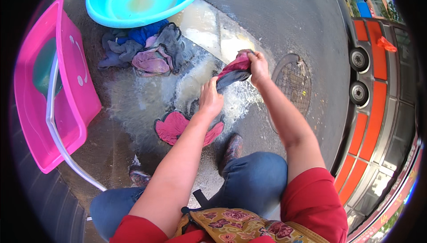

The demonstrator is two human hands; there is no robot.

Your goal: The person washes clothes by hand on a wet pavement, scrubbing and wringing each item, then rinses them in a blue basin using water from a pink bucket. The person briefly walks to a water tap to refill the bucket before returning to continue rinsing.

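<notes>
A wet pink and grey cloth [234, 69] is stretched, bunched and twisted, between my two hands above the wet pavement. My left hand [211, 98] grips its lower left end, and my right hand [259, 66] closes on its upper right end. Below my left hand a pink cloth with dark edges [172, 127] lies on the ground, partly hidden by my left forearm. Farther off, a heap of wet grey, blue and pink cloths [151, 61] rests against the near side of a light blue basin [133, 22], which holds some cloudy water.
At the left a pink plastic tub [75, 59] contains greenish water, with a clear hose [53, 123] hanging over its rim. Foamy water [203, 39] spreads across the pavement. A round manhole cover [293, 82] lies at the right, and a vehicle with orange panels [377, 119] stands beyond.
</notes>
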